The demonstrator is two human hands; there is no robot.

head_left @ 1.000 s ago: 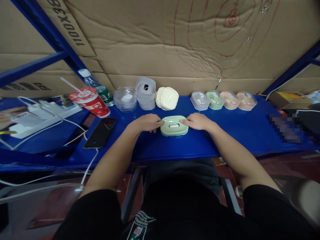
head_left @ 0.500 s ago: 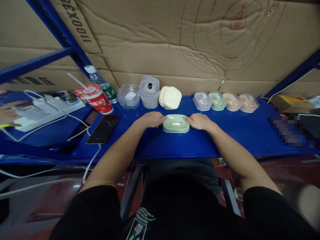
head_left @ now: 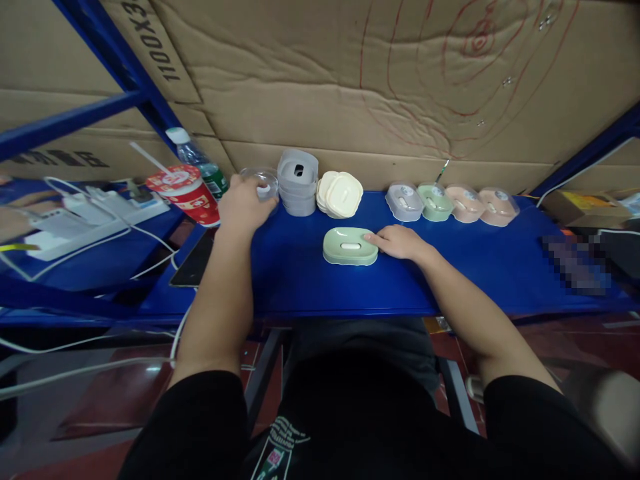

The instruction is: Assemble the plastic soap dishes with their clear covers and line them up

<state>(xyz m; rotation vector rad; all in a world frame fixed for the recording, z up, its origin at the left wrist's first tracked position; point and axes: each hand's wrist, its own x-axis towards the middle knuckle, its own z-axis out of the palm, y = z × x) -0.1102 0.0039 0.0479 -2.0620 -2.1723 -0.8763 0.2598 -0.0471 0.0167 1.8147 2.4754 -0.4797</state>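
Support is shifting to the right grip (head_left: 400,241) alone, which is holding the edge of the green container (head_left: 350,255), resting just left of it on the tabletop (head_left: 310,287). The left grip (head_left: 245,203) is reaching over clear containers (head_left: 260,175); its grasp is not confirmable.

The left hand (head_left: 246,203) moved from the green box (head_left: 351,256) to, seemingly, clear containers (head_left: 271,178).

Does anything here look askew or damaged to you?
The pile of cream lids sits crooked, its pieces out of line with one another. The cardboard behind is wrinkled and scrawled with red loops. No spill shows by the red cup.
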